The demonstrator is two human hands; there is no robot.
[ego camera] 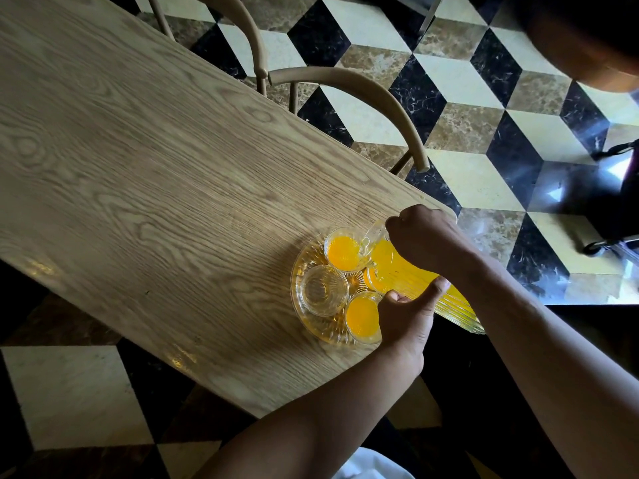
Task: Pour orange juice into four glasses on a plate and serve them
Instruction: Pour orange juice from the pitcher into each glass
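Note:
A clear cut-glass plate (308, 322) sits near the right end of the wooden table (145, 174). On it stand a far glass (343, 251) full of orange juice, a near glass (362, 317) also full, and an empty glass (323, 289) on the left. A fourth glass (372, 281) lies mostly hidden under the pitcher's mouth. The ribbed glass pitcher (409, 271) of juice is tilted over that glass. My right hand (427, 238) grips its handle from above. My left hand (406, 314) holds the pitcher's body from below.
Two chairs with curved wooden backs (363, 86) (247, 32) stand along the table's far side. The table's rounded corner (447, 210) is just beyond the pitcher. A wheeled dark object (608, 242) stands on the tiled floor at the right.

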